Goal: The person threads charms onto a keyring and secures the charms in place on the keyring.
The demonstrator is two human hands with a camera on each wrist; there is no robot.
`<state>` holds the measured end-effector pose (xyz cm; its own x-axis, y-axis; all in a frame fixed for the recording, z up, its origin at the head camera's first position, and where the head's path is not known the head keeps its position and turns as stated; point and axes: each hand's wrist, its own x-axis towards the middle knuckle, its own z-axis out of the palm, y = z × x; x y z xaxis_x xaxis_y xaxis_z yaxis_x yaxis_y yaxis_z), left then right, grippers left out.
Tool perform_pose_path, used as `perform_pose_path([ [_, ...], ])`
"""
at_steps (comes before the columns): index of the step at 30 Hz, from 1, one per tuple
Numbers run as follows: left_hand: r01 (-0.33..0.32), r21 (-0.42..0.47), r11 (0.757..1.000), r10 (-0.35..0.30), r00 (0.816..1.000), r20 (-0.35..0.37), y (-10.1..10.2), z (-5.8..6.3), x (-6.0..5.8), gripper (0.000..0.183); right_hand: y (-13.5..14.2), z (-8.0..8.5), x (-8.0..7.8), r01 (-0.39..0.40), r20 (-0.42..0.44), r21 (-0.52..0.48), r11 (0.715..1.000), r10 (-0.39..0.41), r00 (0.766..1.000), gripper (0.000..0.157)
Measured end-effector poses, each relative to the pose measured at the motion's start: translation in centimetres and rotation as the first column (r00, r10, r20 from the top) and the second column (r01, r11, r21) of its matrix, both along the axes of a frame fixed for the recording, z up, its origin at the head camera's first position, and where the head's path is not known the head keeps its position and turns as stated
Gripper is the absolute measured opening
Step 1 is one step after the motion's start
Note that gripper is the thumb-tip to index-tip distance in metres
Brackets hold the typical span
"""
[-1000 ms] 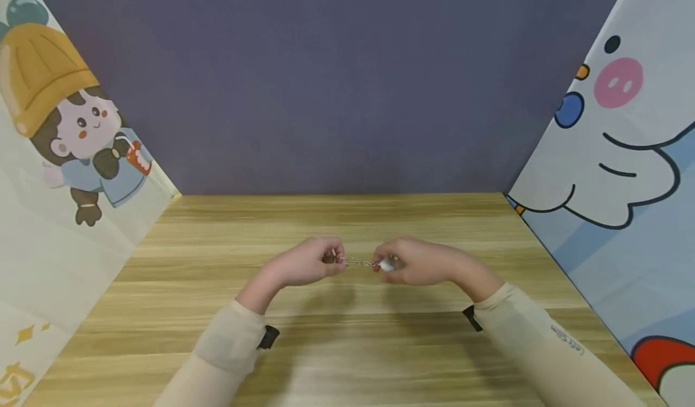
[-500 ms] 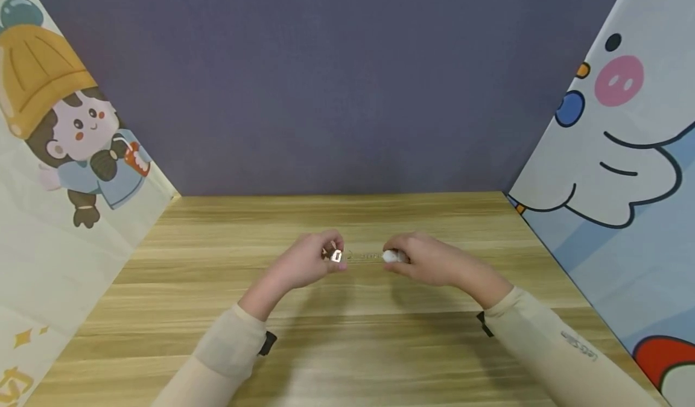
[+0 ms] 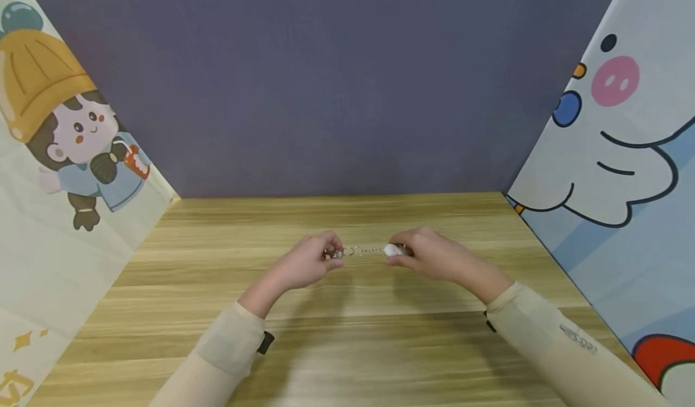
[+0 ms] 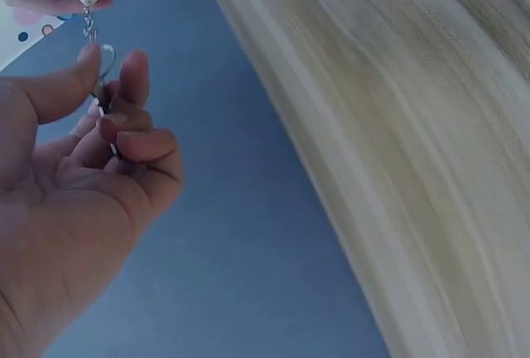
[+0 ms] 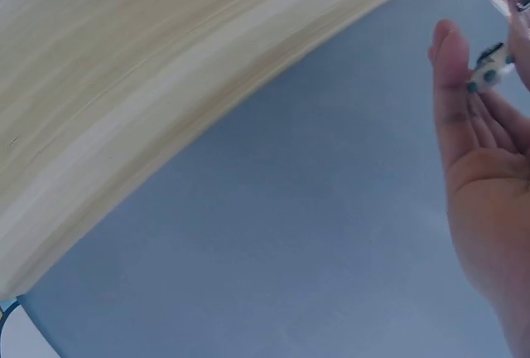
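A keychain stretches between both hands above the wooden table (image 3: 347, 347). At its right end is a small white charm (image 3: 391, 250), which shows dark and teal spots in the right wrist view. My right hand (image 3: 434, 255) pinches this charm between thumb and fingers. A thin silver chain (image 3: 371, 250) runs left from it to a metal ring (image 4: 108, 60). My left hand (image 3: 309, 263) grips the metal piece (image 4: 103, 99) beside the ring, with its fingers curled round it. Much of that piece is hidden by the fingers.
A dark blue-grey panel (image 3: 336, 87) stands behind the table's far edge. Printed cartoon panels flank it: a figure in a yellow hat (image 3: 81, 129) on the left, a white pig-nosed character (image 3: 624, 154) on the right.
The right hand has moved slightly right, widening the gap between the hands. More of the ring and chain shows, and the metal piece in the left hand has turned.
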<state>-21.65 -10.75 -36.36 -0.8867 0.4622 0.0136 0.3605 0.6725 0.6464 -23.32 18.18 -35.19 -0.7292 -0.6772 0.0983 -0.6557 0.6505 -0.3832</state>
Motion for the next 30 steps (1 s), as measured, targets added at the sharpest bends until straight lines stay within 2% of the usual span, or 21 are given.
perform_pose_path([
  [4,0.018,0.013,1.0,-0.018,0.999,0.027,-0.3,-0.3,-0.4,0.013,0.2,-0.6,-0.7,-0.023,-0.066,-0.051,0.998,0.02,0.998,0.027],
  [8,-0.011,0.038,0.999,0.01,0.999,0.042,-0.4,-0.6,-0.8,0.015,0.4,-1.2,-1.2,-0.062,-0.109,-0.045,0.997,0.057,0.992,0.03],
  [11,-0.035,0.056,0.998,0.033,0.999,0.033,-0.5,-1.1,-1.3,0.018,0.5,-1.8,-1.6,-0.075,-0.106,-0.014,0.997,0.073,0.992,0.033],
  [15,-0.047,0.056,0.997,0.047,0.999,0.013,-0.6,-1.9,-1.9,0.019,0.7,-2.7,-2.1,-0.057,-0.085,0.004,0.998,0.057,0.995,0.037],
  [23,-0.082,0.015,0.997,0.082,0.996,-0.021,-0.4,-3.6,-3.2,0.021,0.8,-4.6,-3.2,-0.003,-0.071,-0.042,0.999,0.0,0.997,0.037],
  [30,-0.115,0.053,0.992,0.116,0.993,-0.008,-0.9,-5.0,-4.3,0.022,0.2,-6.3,-4.1,0.012,-0.057,-0.051,0.999,-0.015,0.998,0.033],
])
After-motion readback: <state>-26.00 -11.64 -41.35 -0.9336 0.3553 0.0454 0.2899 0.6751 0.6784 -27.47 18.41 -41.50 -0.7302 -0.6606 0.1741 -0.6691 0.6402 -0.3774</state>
